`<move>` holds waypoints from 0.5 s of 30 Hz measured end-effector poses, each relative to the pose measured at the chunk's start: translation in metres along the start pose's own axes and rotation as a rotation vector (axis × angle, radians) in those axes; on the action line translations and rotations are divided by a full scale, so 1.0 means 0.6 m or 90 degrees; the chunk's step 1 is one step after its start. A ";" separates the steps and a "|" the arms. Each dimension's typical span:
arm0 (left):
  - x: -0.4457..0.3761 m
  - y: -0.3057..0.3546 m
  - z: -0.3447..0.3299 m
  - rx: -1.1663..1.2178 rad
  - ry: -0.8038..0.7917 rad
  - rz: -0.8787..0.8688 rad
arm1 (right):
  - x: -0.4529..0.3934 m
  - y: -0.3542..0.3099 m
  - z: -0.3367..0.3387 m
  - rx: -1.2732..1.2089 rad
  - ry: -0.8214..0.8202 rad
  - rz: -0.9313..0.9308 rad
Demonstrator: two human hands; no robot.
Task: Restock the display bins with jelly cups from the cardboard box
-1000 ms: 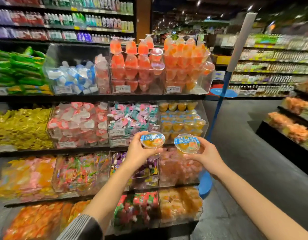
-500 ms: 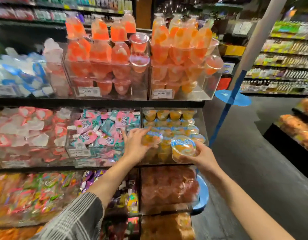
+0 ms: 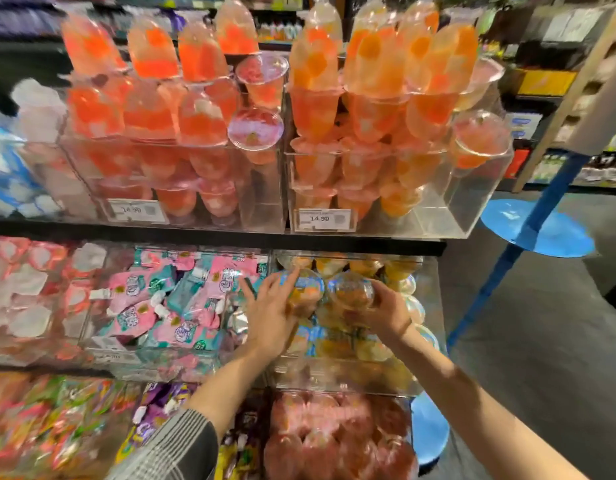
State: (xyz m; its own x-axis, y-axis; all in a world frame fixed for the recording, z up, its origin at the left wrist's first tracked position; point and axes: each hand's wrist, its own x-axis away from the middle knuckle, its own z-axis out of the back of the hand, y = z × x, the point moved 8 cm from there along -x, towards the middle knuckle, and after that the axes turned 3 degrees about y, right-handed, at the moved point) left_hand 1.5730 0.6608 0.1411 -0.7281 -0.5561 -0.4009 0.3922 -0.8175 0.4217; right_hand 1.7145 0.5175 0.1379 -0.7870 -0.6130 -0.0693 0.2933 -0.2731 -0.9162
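My left hand (image 3: pixel 269 315) holds an orange jelly cup (image 3: pixel 304 293) with a blue-printed lid, fingers spread over its left side. Right beside it, my right hand (image 3: pixel 386 311) grips a second orange jelly cup (image 3: pixel 351 289) from below, tilted with its clear base toward me. Both cups are inside the open top of a clear display bin (image 3: pixel 351 375) on the middle shelf, above several similar orange cups lying in it. The cardboard box is out of view.
The neighbouring bin (image 3: pixel 154 351) to the left holds pink and teal pouches. Above, two clear bins (image 3: pixel 434 216) are stacked high with tall red and orange jelly cups, price tags 14.90. A blue pole stand (image 3: pixel 535 230) rises at the right, by the grey aisle floor.
I have stepped closer to the shelf. Both hands moved forward and up from in front of the bin into its opening, carrying the two cups; the right cup has tipped over.
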 end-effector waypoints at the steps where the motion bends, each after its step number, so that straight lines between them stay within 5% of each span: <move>1: 0.000 -0.001 -0.006 -0.018 -0.002 -0.007 | -0.008 0.005 -0.008 0.002 -0.004 0.004; 6: 0.001 -0.009 -0.023 -0.124 -0.014 -0.032 | -0.020 0.025 -0.024 0.023 0.017 0.000; 10: -0.017 -0.049 -0.010 -0.128 -0.014 0.093 | -0.027 0.032 -0.028 0.035 0.031 -0.012; 15: -0.018 -0.051 -0.010 -0.109 -0.030 0.091 | -0.033 0.018 -0.051 -0.016 0.030 0.000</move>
State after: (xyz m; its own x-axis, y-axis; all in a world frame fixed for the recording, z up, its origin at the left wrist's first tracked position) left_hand 1.5722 0.6907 0.1278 -0.6822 -0.6636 -0.3071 0.5796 -0.7468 0.3262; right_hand 1.7163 0.5495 0.1173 -0.8123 -0.5766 -0.0874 0.2797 -0.2538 -0.9259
